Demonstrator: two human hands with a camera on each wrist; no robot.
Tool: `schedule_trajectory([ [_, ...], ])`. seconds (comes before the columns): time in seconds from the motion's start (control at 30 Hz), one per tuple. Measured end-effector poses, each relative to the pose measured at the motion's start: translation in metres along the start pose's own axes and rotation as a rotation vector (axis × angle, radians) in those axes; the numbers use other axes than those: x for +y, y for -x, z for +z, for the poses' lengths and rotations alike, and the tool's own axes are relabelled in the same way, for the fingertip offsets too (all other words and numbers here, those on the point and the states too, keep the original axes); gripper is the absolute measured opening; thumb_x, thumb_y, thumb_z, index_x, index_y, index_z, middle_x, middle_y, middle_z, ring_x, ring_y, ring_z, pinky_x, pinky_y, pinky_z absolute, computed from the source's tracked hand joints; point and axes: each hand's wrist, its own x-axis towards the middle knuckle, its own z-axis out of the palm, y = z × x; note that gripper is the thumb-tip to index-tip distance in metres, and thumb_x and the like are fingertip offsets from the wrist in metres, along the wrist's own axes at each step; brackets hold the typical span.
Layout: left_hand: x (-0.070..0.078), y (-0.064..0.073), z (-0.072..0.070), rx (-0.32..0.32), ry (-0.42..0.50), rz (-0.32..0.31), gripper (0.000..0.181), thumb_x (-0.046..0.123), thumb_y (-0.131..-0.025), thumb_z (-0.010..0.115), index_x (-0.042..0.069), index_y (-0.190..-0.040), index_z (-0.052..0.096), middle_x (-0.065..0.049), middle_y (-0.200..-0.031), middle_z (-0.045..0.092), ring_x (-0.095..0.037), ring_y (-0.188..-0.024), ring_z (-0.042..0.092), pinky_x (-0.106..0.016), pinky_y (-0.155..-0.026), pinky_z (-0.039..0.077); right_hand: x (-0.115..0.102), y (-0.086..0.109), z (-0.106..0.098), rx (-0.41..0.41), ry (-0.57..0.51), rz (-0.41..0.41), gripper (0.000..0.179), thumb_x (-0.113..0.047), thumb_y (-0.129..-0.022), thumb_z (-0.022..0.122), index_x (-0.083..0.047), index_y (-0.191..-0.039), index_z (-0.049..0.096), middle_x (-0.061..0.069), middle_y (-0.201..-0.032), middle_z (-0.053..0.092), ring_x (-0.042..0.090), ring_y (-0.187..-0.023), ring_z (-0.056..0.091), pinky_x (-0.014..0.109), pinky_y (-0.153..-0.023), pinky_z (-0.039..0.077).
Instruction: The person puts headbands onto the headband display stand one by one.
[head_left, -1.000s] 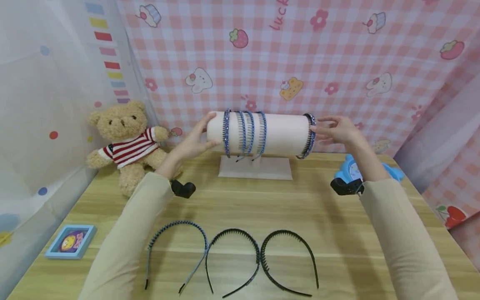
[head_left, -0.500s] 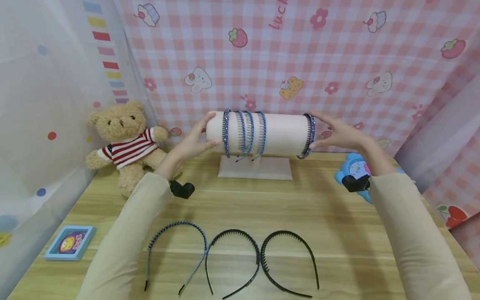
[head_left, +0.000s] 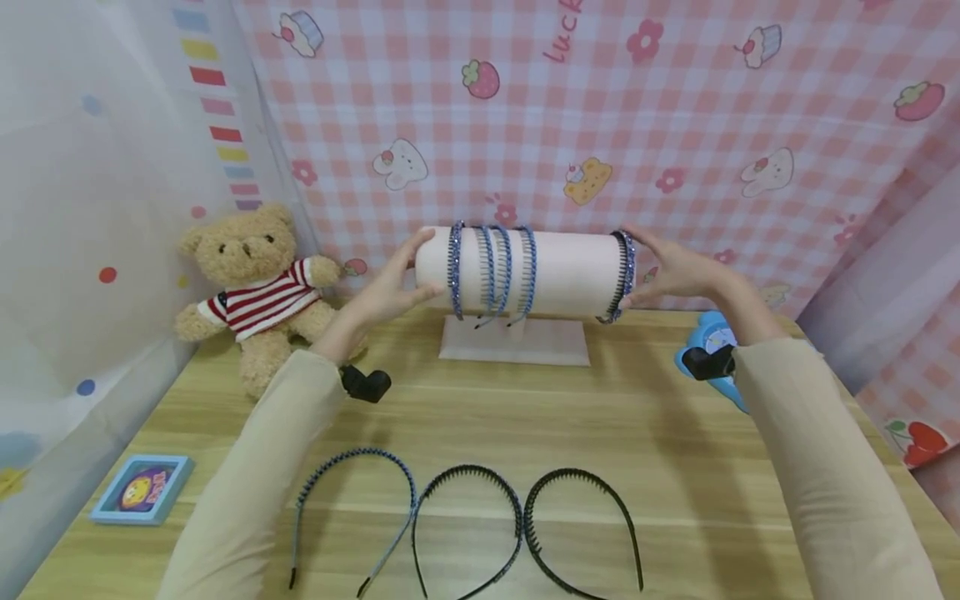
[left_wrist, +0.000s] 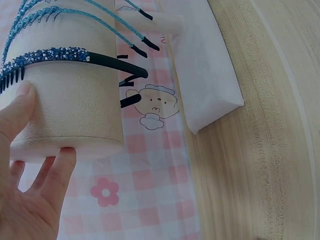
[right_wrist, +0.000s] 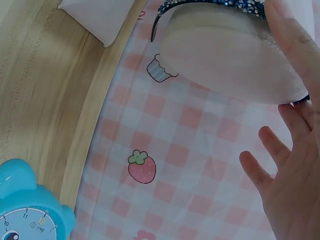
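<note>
A padded white display stand (head_left: 573, 271) holds several hairbands along its roll. My left hand (head_left: 382, 287) grips the roll's left end, thumb on the front near a dark-blue rhinestone hairband (head_left: 455, 271); the left wrist view shows the fingertips against the flat end (left_wrist: 95, 147). Between the ends sit thin blue toothed hairbands (head_left: 528, 271). My right hand (head_left: 678, 271) holds a black-toothed rhinestone hairband (head_left: 626, 277) at the right end, index finger at its top and thumb at its lower front. In the right wrist view the other fingers (right_wrist: 272, 145) are spread off the roll's end.
One blue hairband (head_left: 360, 452) and two dark ones, a middle one (head_left: 468, 469) and a right one (head_left: 570, 473), lie on the table in front. A teddy bear (head_left: 258, 292) sits left, a small blue frame (head_left: 142, 490) lies front left, and a blue clock (right_wrist: 30, 210) stands right.
My right hand has shifted from fingers bunched at the right hairband's side to thumb and index finger spread across its top and lower front. The left hand keeps its place.
</note>
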Motion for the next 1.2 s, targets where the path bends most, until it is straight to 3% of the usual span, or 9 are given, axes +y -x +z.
schedule_trajectory([
  [0.13, 0.001, 0.001, 0.000, 0.001, 0.008, 0.000, 0.079, 0.019, -0.085, 0.063, 0.027, -0.146, 0.013, -0.005, -0.154, 0.013, -0.032, -0.135, 0.026, -0.050, -0.111, 0.024, -0.004, -0.001, 0.000, 0.027, 0.033, 0.001, 0.113, -0.030, -0.065, 0.082, -0.017, -0.148, 0.006, 0.019, -0.152, 0.013, 0.044, -0.126, 0.036, 0.060, -0.102, 0.032],
  [0.27, 0.001, 0.001, -0.001, 0.002, -0.002, 0.003, 0.079, 0.019, -0.086, 0.063, 0.027, -0.147, 0.013, -0.005, -0.154, 0.013, -0.032, -0.135, 0.026, -0.051, -0.111, 0.024, -0.006, -0.003, -0.001, 0.045, 0.043, 0.007, 0.114, -0.031, -0.063, 0.083, -0.015, -0.148, 0.008, 0.019, -0.151, 0.016, 0.043, -0.116, 0.048, 0.060, -0.102, 0.033],
  [0.53, 0.000, 0.000, 0.000, 0.008, -0.017, 0.007, 0.079, 0.019, -0.085, 0.063, 0.026, -0.147, 0.014, -0.005, -0.153, 0.013, -0.032, -0.135, 0.026, -0.050, -0.111, 0.025, -0.006, -0.012, 0.003, 0.060, 0.059, -0.003, 0.114, -0.036, -0.062, 0.083, -0.013, -0.147, 0.012, 0.015, -0.151, 0.019, 0.038, -0.135, 0.024, 0.059, -0.109, 0.022],
  [0.77, 0.000, 0.000, 0.000, 0.001, -0.019, 0.003, 0.080, 0.019, -0.085, 0.063, 0.027, -0.147, 0.013, -0.005, -0.154, 0.012, -0.033, -0.135, 0.026, -0.051, -0.111, 0.026, -0.015, -0.023, 0.007, 0.065, 0.077, -0.044, 0.110, -0.038, -0.060, 0.084, -0.011, -0.145, 0.019, 0.013, -0.141, 0.034, 0.030, -0.122, 0.038, 0.050, -0.103, 0.036],
  [1.2, -0.001, 0.000, -0.001, -0.002, -0.028, 0.004, 0.080, 0.019, -0.085, 0.063, 0.029, -0.146, 0.012, -0.005, -0.154, 0.012, -0.033, -0.135, 0.026, -0.052, -0.111, 0.025, -0.043, -0.042, 0.013, 0.031, 0.238, -0.019, 0.113, -0.053, -0.055, 0.081, -0.015, -0.144, 0.022, 0.012, -0.138, 0.040, 0.029, -0.119, 0.042, 0.050, -0.100, 0.038],
])
